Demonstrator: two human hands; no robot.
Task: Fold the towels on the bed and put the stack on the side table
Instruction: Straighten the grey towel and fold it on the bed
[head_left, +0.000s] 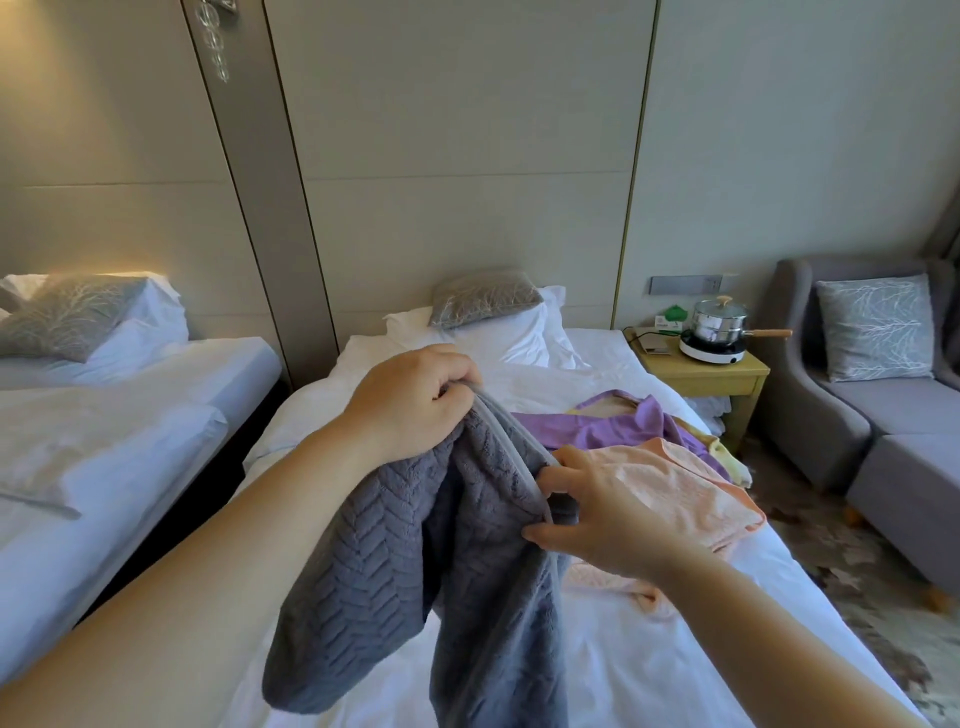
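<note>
A grey towel (410, 571) with a herringbone weave hangs above the white bed (649, 670). My left hand (410, 400) is shut on its top edge and holds it up. My right hand (597, 504) pinches the same edge lower down, to the right. Behind my right hand a peach towel (691, 493) lies crumpled on the bed. A purple towel (613, 423) lies beyond it, with a bit of yellow cloth (730, 457) at the bed's right edge. The wooden side table (711, 376) stands to the right of the bed's head.
On the side table sit a steel pot (719, 319) on a white hotplate, a cable and small items. A grey armchair (878, 395) with a cushion stands at the right. Pillows (498, 327) lie at the bed's head. A second bed (104, 415) is at the left.
</note>
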